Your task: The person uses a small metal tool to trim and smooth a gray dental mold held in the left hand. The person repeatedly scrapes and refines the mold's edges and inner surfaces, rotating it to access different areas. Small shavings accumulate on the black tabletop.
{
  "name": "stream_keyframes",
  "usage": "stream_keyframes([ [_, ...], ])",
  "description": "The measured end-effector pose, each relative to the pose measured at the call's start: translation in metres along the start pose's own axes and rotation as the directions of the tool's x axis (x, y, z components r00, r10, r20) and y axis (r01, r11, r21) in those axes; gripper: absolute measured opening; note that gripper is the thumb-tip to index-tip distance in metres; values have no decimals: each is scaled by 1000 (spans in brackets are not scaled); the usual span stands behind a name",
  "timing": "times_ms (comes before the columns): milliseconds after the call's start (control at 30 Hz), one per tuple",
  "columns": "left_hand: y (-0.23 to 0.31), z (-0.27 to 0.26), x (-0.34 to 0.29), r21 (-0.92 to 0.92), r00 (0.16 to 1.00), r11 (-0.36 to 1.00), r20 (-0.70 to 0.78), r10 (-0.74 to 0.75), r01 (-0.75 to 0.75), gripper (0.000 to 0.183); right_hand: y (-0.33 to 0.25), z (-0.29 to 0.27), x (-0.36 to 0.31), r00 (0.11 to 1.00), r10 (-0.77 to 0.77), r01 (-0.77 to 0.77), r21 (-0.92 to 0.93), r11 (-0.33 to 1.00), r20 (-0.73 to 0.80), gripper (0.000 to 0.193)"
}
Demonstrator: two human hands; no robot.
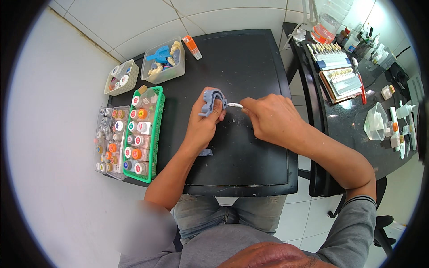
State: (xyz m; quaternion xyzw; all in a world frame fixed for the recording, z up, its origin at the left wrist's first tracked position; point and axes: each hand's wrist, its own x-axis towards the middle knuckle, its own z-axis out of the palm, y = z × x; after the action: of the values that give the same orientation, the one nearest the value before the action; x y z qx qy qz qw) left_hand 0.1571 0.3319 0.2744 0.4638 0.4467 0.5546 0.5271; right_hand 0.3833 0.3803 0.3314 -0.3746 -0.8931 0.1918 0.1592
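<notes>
Near the middle of the black table (pixel 254 172), my left hand (pixel 204 124) grips a blue-grey, horseshoe-shaped dental mould (pixel 208 103), its thumb pressed against the inside of the arch. My right hand (pixel 272 117) is closed around a slim, pale knife-like tool (pixel 234 105) whose tip meets or nearly meets the mould's right edge. Most of the tool's handle is hidden in the fingers. A smaller blue-grey piece (pixel 205 152) lies on the table beside my left forearm, which partly covers it. Small pale crumbs are scattered on the tabletop.
On the left stand a green basket (pixel 156 134) of capped jars, clear boxes of jars (pixel 103 134) and a cream basket (pixel 120 89). Behind are a plastic tub (pixel 163 77) of dental models and an orange-white box (pixel 192 47). A side table holds tooth shade guides (pixel 342 80) and bottles.
</notes>
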Motion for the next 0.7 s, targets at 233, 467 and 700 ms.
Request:
stream_keyframes([
  [233, 3, 1, 0, -13, 1000, 1000, 15, -8, 8, 14, 3, -2, 0, 1000, -6, 7, -44, 999, 16, 18],
  [467, 2, -4, 0, 16, 1000, 1000, 20, -5, 5, 15, 4, 1, 2, 1000, -26, 27, -59, 998, 7, 18],
  [700, 6, -5, -1, 47, 999, 999, 23, -27, 26, 12, 4, 2, 5, 999, -47, 46, -52, 998, -19, 15],
])
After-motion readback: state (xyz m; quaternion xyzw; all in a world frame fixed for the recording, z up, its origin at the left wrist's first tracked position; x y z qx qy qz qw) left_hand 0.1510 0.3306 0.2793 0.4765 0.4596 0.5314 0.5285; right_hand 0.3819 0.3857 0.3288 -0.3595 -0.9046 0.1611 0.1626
